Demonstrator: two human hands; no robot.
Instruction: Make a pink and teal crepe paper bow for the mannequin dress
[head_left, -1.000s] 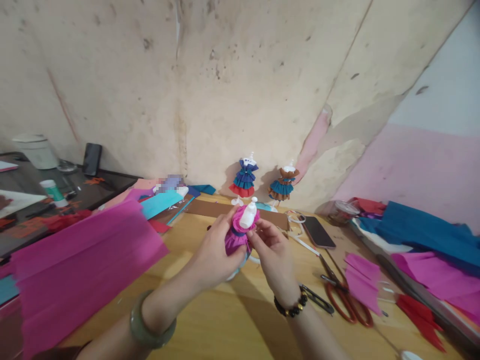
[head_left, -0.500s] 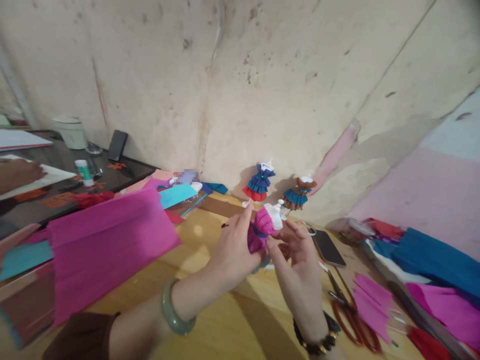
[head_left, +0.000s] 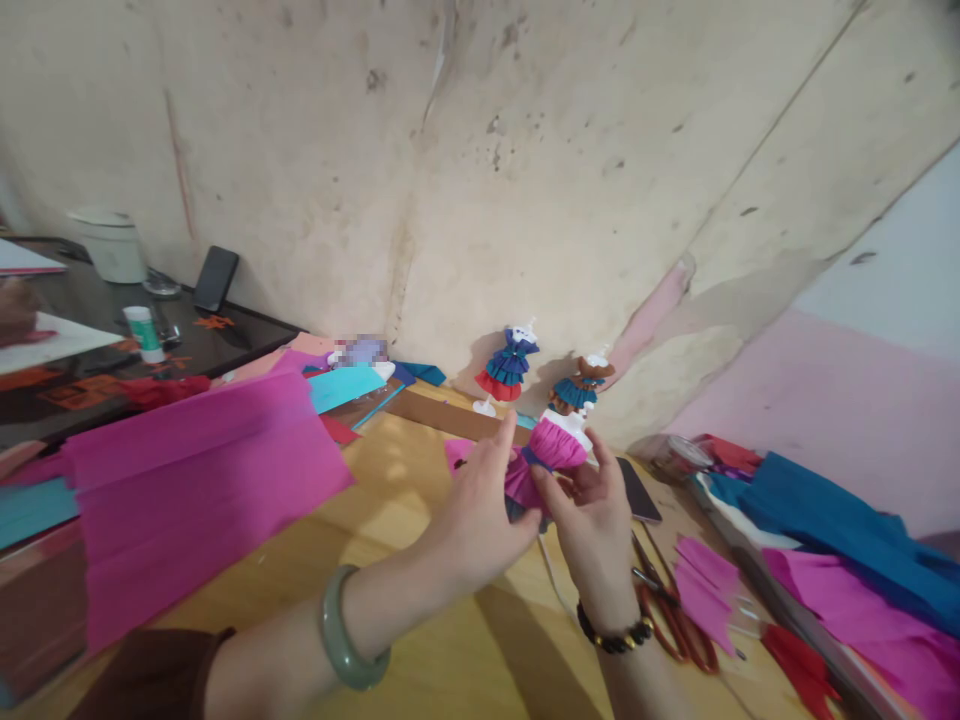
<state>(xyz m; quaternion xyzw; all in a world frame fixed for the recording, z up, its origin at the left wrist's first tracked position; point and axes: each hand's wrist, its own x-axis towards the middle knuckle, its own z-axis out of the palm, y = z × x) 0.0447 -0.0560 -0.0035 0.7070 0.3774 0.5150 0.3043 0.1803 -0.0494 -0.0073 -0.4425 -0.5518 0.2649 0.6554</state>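
Note:
A small white dress form [head_left: 573,428] wears a pleated magenta paper dress [head_left: 556,446] with a dark blue band at its waist. It tilts to the right between my hands above the wooden table. My left hand [head_left: 484,500], a green bangle on its wrist, closes round the skirt from the left. My right hand [head_left: 596,515] holds the form from the right, its thumb at the waist band and its other fingers partly hidden behind. Behind them stand two dressed forms, one in blue and red [head_left: 510,365], one in brown and teal [head_left: 579,385].
Magenta crepe paper [head_left: 202,490] spreads over the left side. Scissors [head_left: 671,610], a phone [head_left: 639,490] and pink scraps [head_left: 707,592] lie at the right, beside a tray of coloured paper [head_left: 847,530]. A glue stick [head_left: 144,334] and another person's hand [head_left: 16,310] are far left.
The magenta-dressed form has turned so more of its bodice shows. My right hand's thumb has moved onto the waist band. The whole view has shifted slightly to the right.

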